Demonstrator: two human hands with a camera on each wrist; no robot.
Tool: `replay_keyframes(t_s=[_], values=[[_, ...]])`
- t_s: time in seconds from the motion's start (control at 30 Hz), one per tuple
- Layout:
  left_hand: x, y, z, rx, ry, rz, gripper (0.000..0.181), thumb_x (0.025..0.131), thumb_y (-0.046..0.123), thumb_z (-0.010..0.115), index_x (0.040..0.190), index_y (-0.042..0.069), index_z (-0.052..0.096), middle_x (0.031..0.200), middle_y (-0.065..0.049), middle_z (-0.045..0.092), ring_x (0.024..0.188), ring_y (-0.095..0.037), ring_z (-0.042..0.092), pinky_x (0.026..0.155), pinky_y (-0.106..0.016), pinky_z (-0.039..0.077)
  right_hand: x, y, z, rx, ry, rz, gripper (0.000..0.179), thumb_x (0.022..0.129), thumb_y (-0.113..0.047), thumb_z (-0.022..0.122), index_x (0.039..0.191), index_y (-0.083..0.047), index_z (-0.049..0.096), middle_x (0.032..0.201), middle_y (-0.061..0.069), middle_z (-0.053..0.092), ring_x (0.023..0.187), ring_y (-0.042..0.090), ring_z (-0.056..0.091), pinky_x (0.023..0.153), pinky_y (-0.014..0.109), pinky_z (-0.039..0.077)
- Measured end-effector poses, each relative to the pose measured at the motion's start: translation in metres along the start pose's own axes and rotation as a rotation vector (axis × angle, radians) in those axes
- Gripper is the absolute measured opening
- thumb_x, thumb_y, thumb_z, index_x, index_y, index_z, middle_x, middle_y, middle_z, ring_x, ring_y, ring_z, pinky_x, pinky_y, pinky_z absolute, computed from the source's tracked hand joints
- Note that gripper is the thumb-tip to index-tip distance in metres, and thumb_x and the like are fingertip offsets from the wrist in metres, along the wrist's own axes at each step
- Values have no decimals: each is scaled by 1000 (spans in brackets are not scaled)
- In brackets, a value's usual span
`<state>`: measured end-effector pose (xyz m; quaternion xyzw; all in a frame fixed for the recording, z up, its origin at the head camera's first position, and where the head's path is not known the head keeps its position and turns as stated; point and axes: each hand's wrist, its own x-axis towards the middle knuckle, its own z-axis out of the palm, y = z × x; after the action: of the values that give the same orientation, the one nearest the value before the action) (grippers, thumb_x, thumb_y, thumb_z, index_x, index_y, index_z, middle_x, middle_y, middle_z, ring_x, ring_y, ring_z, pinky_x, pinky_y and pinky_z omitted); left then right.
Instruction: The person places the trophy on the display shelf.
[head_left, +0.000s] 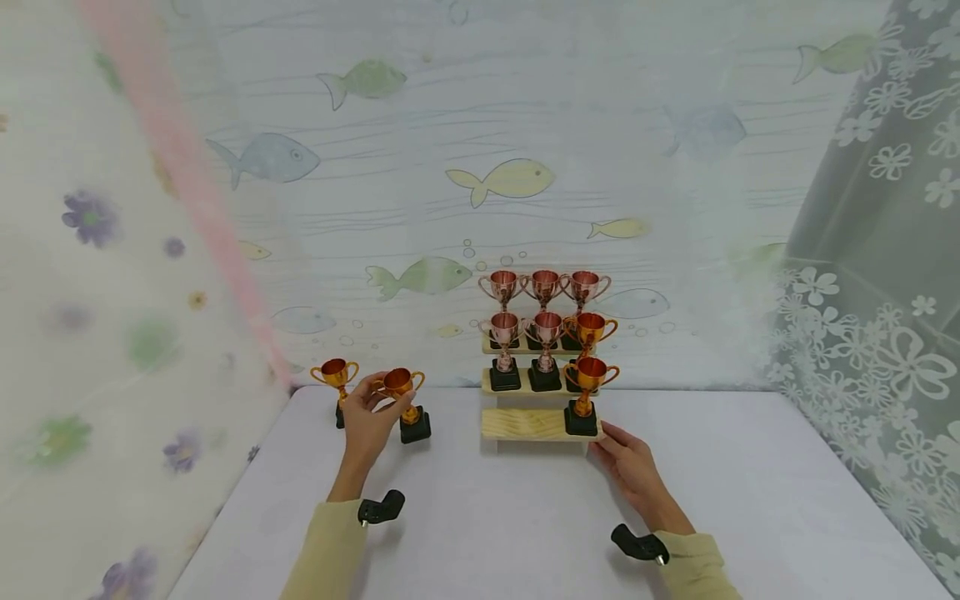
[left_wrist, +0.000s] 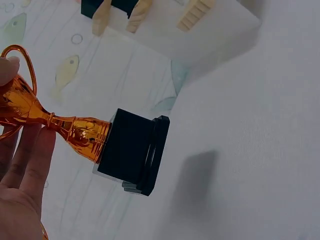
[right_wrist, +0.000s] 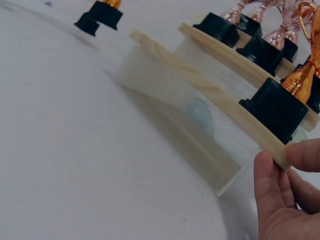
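My left hand [head_left: 367,427] grips a gold trophy cup [head_left: 415,427] by its bowl, thumb on one side and fingers on the other. In the left wrist view the trophy's black base [left_wrist: 131,147] hangs tilted, its shadow apart from it on the table. A second gold trophy [head_left: 334,372] stands just behind that hand, partly hidden. My right hand [head_left: 633,471] pinches the right end of the lowest wooden board of a stepped display rack [head_left: 521,423], thumb uppermost in the right wrist view. On that board's right end stands another gold trophy [head_left: 582,410], beside the thumb.
The middle step holds two rose-coloured trophies [head_left: 506,367] and a gold trophy [head_left: 591,327] at right. Three more rose-coloured trophies [head_left: 545,285] line the top step. Behind the white table [head_left: 480,517] hangs a fish-patterned curtain [head_left: 517,179]; lacy curtain [head_left: 915,367] borders the right.
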<state>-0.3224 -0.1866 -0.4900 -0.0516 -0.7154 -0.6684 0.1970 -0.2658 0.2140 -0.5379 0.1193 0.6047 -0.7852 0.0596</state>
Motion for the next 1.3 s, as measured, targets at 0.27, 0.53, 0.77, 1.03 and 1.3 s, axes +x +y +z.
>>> replay_keyframes(t_s=[0.27,0.53,0.77,1.03,1.3], values=[[-12,12,9,2,-76,-11,46,81,-1,83,123,-2,63,118,-13,65,93,-10,68,80,-20,60,1,0,0,1,-2,-3,54,110,-12,42,157,6,23,160,27,29,102,-1,62,102,19,51],[-22,20,21,3,-119,-11,46,81,1,84,122,-2,64,118,-19,65,94,-12,67,82,-20,60,0,1,-1,8,-12,-9,54,110,-12,42,157,6,23,160,27,29,102,-1,62,103,20,50],[-28,30,36,-7,-155,54,47,81,1,84,123,-1,64,116,-20,66,90,-13,67,77,-22,61,0,1,-2,18,-15,-9,54,110,-11,42,157,7,23,160,27,29,102,-1,62,102,20,50],[-30,35,63,-44,-239,115,47,80,-1,84,122,0,65,117,-19,66,91,-17,67,76,-25,62,0,-1,-1,21,-12,-2,54,110,-11,42,157,6,23,161,27,29,101,-1,62,100,18,52],[-35,37,97,-87,-290,122,45,81,0,83,122,-1,65,117,-20,66,92,-20,66,77,-26,62,2,1,-1,22,-23,-20,54,110,-9,42,157,8,22,161,29,27,103,0,62,100,18,51]])
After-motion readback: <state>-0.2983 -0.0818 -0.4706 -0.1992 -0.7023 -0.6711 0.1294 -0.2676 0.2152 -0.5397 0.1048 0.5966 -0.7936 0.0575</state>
